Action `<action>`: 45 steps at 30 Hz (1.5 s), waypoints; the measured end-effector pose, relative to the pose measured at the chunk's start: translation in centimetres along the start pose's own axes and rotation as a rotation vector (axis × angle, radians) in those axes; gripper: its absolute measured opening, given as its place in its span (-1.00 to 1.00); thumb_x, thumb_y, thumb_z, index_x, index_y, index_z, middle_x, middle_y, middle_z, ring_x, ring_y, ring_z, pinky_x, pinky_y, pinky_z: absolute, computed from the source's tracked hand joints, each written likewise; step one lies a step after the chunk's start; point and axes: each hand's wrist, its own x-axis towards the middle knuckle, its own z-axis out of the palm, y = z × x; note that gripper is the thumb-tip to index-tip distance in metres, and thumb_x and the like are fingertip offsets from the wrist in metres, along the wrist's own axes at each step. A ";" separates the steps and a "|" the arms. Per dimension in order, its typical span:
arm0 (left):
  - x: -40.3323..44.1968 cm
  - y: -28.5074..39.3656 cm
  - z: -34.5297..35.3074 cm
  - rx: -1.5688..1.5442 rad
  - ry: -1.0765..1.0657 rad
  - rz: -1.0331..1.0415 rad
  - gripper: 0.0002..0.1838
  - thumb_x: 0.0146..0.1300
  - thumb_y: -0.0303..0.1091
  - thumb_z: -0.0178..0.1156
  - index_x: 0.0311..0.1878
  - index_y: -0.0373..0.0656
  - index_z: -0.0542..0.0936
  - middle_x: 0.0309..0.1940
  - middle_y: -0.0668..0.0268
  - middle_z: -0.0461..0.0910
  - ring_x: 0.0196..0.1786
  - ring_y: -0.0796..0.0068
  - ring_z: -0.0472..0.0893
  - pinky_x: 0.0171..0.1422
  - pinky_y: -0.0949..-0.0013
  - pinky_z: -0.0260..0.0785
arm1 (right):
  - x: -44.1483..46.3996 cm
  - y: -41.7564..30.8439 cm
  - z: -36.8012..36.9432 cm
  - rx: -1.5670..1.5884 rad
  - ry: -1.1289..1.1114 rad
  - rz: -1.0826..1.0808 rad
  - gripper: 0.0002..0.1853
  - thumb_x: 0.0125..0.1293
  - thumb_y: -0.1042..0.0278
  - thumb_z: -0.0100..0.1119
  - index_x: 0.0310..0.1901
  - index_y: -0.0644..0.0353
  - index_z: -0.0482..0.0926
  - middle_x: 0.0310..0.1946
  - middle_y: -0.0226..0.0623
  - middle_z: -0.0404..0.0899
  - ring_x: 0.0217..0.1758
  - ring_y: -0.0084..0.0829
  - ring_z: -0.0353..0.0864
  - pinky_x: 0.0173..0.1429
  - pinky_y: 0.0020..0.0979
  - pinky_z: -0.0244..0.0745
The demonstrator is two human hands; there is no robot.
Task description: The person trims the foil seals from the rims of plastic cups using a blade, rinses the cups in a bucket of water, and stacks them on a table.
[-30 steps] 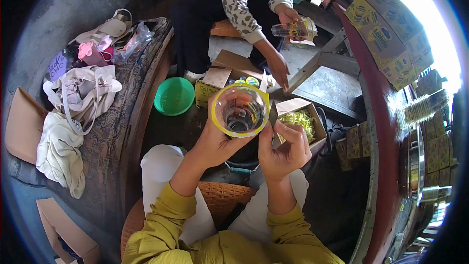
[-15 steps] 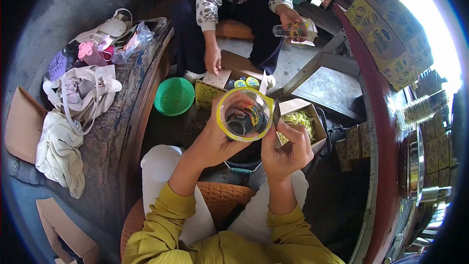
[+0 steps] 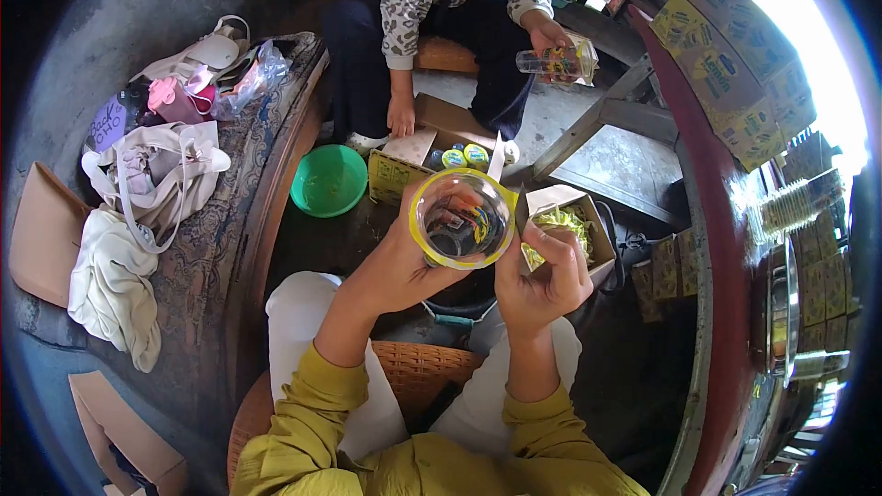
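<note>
A clear plastic cup (image 3: 457, 237) with a yellow rim is held up in front of me, its mouth towards the camera. My left hand (image 3: 397, 262) wraps round its left side and underside. In my right hand (image 3: 544, 287), closed in a pinch, is a small dark-bladed knife (image 3: 522, 213), whose blade points up beside the right edge of the rim. A bit of yellow film shows at the rim near the blade. Behind my right hand stands a cardboard box (image 3: 602, 248) with thin yellow strips (image 3: 562, 220) in it.
Across from me a seated person holds clear cups (image 3: 556, 62); their other hand hangs by an open carton (image 3: 390, 174) with yellow-lidded cups (image 3: 475, 155). A green basin (image 3: 328, 181) stands left. Bags (image 3: 156, 170) lie on a bench; a red table edge (image 3: 703, 193) runs along the right.
The view and the cup have shifted very slightly. My right hand has moved a touch right with the knife. The other person's lowered hand has shifted slightly at the carton.
</note>
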 end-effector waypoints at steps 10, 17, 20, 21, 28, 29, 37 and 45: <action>0.1 0.0 -0.7 0.059 0.073 0.046 -0.25 -0.04 -0.39 0.31 0.17 -0.26 0.10 -0.02 0.19 0.30 0.05 0.42 0.36 0.11 0.39 0.25 | -0.1 0.0 0.1 0.035 -0.063 0.018 -0.82 -0.18 0.68 0.25 -0.48 0.26 0.52 -0.64 -0.25 0.49 -0.62 -0.44 0.49 -0.52 -0.54 0.37; 0.2 0.6 -0.7 0.081 -0.029 0.040 -0.23 -0.10 -0.39 0.34 0.16 -0.25 0.12 -0.04 0.21 0.32 0.03 0.43 0.38 0.11 0.39 0.24 | 0.1 0.2 -0.1 0.005 -0.077 0.057 -0.84 -0.18 0.67 0.24 -0.48 0.29 0.52 -0.62 -0.23 0.49 -0.61 -0.42 0.50 -0.49 -0.55 0.38; 0.2 0.7 -0.3 0.004 -0.038 0.065 -0.22 -0.11 -0.40 0.35 0.16 -0.25 0.13 -0.04 0.21 0.32 0.02 0.44 0.38 0.10 0.40 0.24 | 0.1 0.8 -0.2 0.102 -0.073 0.072 -0.83 -0.18 0.67 0.24 -0.47 0.31 0.51 -0.61 -0.22 0.50 -0.60 -0.44 0.50 -0.48 -0.56 0.37; 0.2 0.7 -0.3 -0.010 -0.042 0.050 -0.22 -0.11 -0.41 0.34 0.16 -0.24 0.13 -0.04 0.21 0.32 0.02 0.44 0.38 0.09 0.40 0.24 | 0.1 0.9 -0.3 0.125 -0.063 0.091 -0.83 -0.18 0.66 0.25 -0.47 0.30 0.51 -0.61 -0.23 0.50 -0.60 -0.45 0.50 -0.48 -0.57 0.37; 0.2 0.2 -0.2 -0.155 -0.021 0.041 -0.22 -0.10 -0.46 0.31 0.19 -0.20 0.09 -0.01 0.19 0.32 0.03 0.43 0.38 0.09 0.37 0.24 | 0.0 0.3 -0.4 0.175 -0.024 0.124 -0.84 -0.16 0.65 0.26 -0.48 0.29 0.51 -0.62 -0.24 0.50 -0.60 -0.50 0.49 -0.50 -0.59 0.34; 0.2 0.2 -0.3 -0.167 -0.016 0.040 -0.22 -0.10 -0.46 0.31 0.19 -0.20 0.09 -0.01 0.19 0.32 0.03 0.43 0.38 0.09 0.37 0.25 | 0.0 0.3 -0.4 0.175 -0.030 0.110 -0.84 -0.16 0.65 0.25 -0.48 0.29 0.51 -0.62 -0.25 0.50 -0.60 -0.50 0.48 -0.50 -0.60 0.33; 0.1 0.3 -0.6 -0.171 -0.007 0.032 -0.24 -0.10 -0.46 0.30 0.18 -0.19 0.11 -0.01 0.20 0.33 0.03 0.45 0.38 0.07 0.40 0.25 | 0.2 0.0 -0.3 0.167 -0.045 0.092 -0.85 -0.16 0.67 0.24 -0.49 0.28 0.51 -0.62 -0.25 0.51 -0.60 -0.49 0.49 -0.50 -0.59 0.35; 0.0 0.3 -0.6 -0.161 -0.042 0.002 -0.22 -0.11 -0.44 0.32 0.18 -0.18 0.12 -0.02 0.21 0.33 0.03 0.44 0.38 0.07 0.39 0.25 | 0.1 0.0 -0.3 0.117 -0.044 0.058 -0.84 -0.18 0.67 0.25 -0.49 0.29 0.51 -0.61 -0.22 0.51 -0.60 -0.46 0.50 -0.50 -0.57 0.36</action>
